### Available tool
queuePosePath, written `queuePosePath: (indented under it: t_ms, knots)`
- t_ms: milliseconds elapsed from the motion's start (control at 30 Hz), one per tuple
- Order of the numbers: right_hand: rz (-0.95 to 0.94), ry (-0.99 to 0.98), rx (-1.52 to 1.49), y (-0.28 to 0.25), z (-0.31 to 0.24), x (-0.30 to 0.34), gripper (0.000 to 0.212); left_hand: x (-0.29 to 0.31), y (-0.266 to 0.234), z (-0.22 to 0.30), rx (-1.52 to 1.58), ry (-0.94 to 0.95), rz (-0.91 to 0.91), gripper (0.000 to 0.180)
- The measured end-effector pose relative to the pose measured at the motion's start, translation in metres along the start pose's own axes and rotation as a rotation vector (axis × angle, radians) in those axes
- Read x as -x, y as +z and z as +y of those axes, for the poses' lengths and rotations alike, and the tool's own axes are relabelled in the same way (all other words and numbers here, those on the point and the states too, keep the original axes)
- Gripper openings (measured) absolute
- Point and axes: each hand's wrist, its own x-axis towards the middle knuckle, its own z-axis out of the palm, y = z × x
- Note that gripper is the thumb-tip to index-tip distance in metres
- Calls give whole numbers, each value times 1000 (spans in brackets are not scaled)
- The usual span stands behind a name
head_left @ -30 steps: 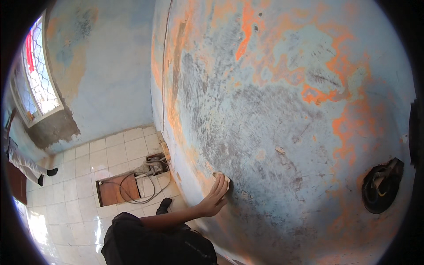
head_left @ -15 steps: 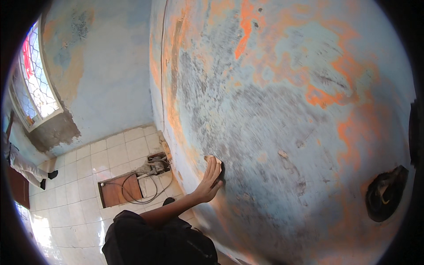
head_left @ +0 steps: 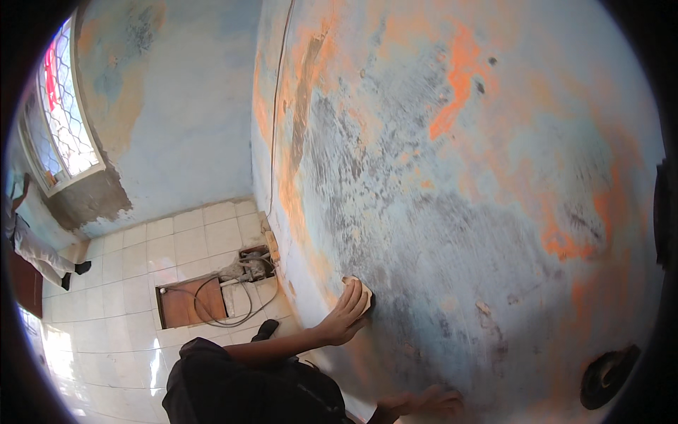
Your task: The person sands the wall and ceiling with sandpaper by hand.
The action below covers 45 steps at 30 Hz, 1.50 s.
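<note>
My left hand (head_left: 345, 319) presses a small beige folded piece of sandpaper (head_left: 366, 299) against the blotchy wall (head_left: 452, 247), fingers closed over it. The sheet's edges show beyond the fingertips; its face against the wall is hidden. Around it the paint is scuffed pale blue and grey, with orange patches. Low in the picture, my right hand (head_left: 427, 403) is close to the wall's lower part. It is blurred, so its fingers and anything in them cannot be made out.
Below lies a white tiled floor (head_left: 127, 297) with a brown panel (head_left: 191, 304) in a cut-out and a looped hose (head_left: 248, 311). A barred window (head_left: 74, 106) is at the left, with another person's legs (head_left: 42, 258) below. A dark round fixture (head_left: 607, 378) sits on the wall at right.
The view has shifted, so the wall's marks sit lower and further right. My left hand still presses the sandpaper to the wall. My right hand has come into view at the bottom.
</note>
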Motion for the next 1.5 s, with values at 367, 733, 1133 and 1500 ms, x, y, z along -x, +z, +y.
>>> queuePosePath:
  t_ms: [367, 733, 1133, 1500]
  knots:
    - [-132, -110, -183, 47, -83, -26, 47, -124, -110, -123, 343, -276, 282, 61]
    - [-511, 199, -355, 62, -159, -29, 64, -73, -66, -114, 30, 22, 169, 68]
    - [-420, 282, -74, 89, -183, -34, 83, -226, -259, -197, 550, -564, -11, 71]
    - [-262, 144, 148, 95, -196, -49, 84, -170, -214, -239, -145, 104, -38, 80]
